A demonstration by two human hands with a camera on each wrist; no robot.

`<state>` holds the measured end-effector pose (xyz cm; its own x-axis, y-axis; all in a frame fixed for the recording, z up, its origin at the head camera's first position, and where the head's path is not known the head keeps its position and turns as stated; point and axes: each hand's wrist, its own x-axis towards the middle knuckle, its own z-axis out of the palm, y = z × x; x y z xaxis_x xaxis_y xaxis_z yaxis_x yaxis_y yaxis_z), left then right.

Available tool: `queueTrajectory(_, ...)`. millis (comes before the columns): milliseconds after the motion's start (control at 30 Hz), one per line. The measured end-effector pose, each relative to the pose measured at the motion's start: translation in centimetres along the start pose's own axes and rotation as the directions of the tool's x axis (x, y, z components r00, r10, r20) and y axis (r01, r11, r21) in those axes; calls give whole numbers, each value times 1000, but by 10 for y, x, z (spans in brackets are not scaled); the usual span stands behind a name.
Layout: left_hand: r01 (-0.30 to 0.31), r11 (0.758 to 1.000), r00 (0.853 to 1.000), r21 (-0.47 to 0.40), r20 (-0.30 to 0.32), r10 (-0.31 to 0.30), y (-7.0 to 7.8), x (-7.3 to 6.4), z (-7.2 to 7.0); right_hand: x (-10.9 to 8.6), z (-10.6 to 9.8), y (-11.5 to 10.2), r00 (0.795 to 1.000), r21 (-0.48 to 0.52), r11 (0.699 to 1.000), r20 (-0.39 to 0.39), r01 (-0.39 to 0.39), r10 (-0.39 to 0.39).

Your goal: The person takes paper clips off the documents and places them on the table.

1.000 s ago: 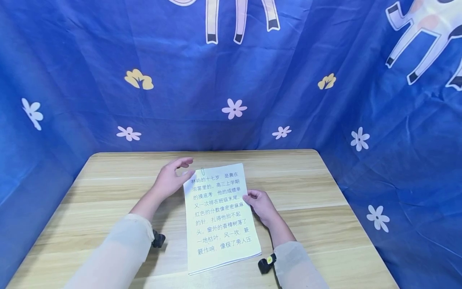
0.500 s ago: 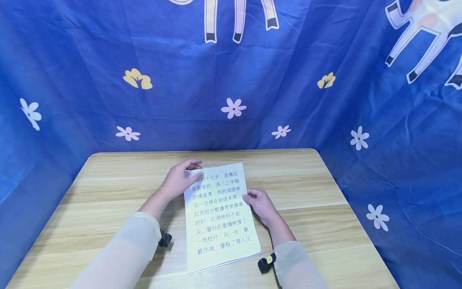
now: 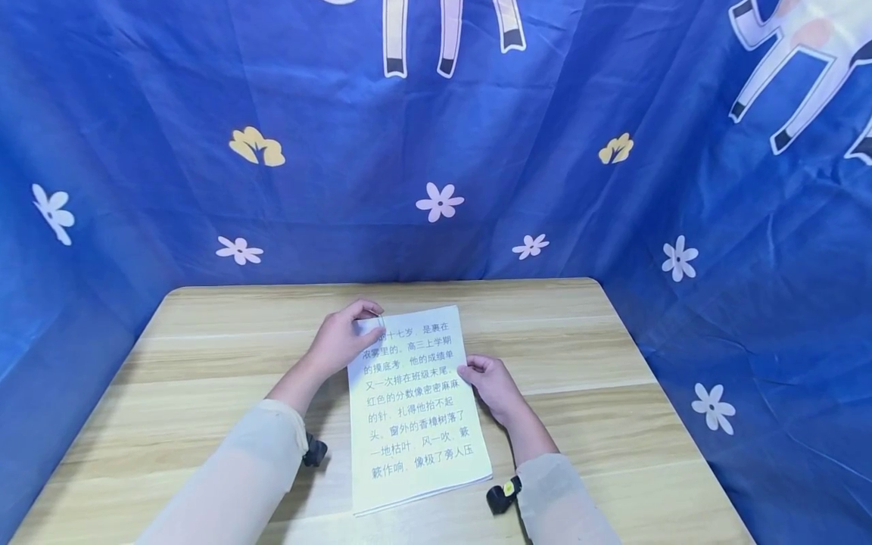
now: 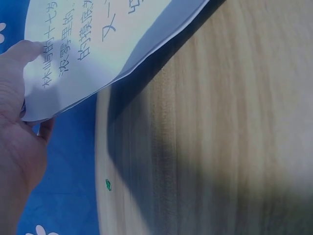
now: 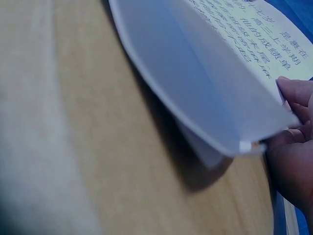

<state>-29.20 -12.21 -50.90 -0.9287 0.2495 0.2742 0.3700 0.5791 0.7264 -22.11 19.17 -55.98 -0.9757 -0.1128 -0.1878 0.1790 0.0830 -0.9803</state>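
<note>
A stack of printed paper sheets [image 3: 415,409] lies at a slight tilt over the front middle of the table. My left hand [image 3: 341,341] grips its top left corner, thumb on the printed face and fingers behind. Close by the left fingertips, at the top edge, is the thin outline of a paper clip [image 3: 382,321], partly hidden. My right hand [image 3: 496,390] pinches the right edge, with the thumb on top. In the right wrist view the loose sheets [image 5: 186,83] bow apart below that hand. The left wrist view shows the stack's edge raised above the wood, casting a shadow.
The wood-grain table [image 3: 579,341] has rounded far corners. A blue curtain [image 3: 341,212] with flowers and animal legs hangs behind it and at both sides. A small green thing [image 4: 108,184] shows near the table's edge. Each wrist wears a small black camera [image 3: 315,450].
My left hand has moved right from beside the corner onto it, and its fingers have closed on the sheets by the paper clip. The right hand has kept its hold.
</note>
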Motion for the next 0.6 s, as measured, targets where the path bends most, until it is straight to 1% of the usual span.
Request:
queueTrajectory(167,5,1000,1000,27,-16,-5,3,-1,0,1,0,1,1000,14,1000,2,-9,9)
queueTrajectory(367,20,999,1000,36,-6,-20,7,-3,-1,2,0,2,1000,4,1000,5,3,-3)
queueTrajectory(600,7,998,1000,58,-1,-7,7,-4,-4,2,1,2,1000,12,1000,9,-12,12)
